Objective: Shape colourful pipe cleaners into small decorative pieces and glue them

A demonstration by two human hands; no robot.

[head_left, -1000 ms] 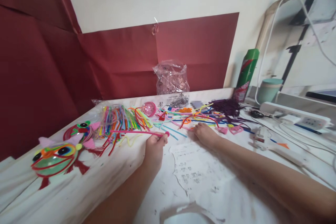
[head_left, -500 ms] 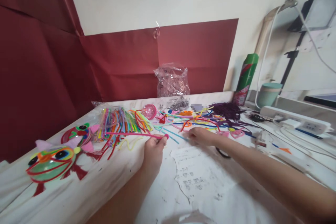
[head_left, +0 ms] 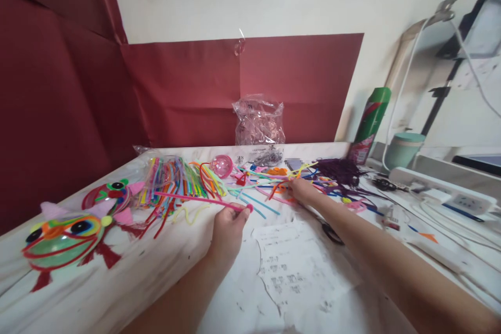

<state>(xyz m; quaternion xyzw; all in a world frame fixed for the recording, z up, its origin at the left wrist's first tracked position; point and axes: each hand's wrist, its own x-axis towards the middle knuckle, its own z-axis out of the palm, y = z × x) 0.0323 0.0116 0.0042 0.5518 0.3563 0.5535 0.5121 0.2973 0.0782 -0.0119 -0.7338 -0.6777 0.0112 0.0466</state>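
Observation:
My left hand pinches one end of a long pink pipe cleaner, which runs up and to the left over the white table. My right hand reaches further out into a loose heap of coloured pipe cleaners, its fingers curled on an orange piece. Whether it grips that piece I cannot tell. A sheet of printed paper lies between my forearms.
Two fish-like craft balls lie at the left by a bundle of pipe cleaners. A pink ball, a clear plastic bag, purple fluff, a green spray can, a teal cup, a power strip and scissors surround them.
My right hand has moved away from me, from near the paper into the heap of pipe cleaners. My left hand keeps its hold on the pink pipe cleaner. The view has shifted slightly.

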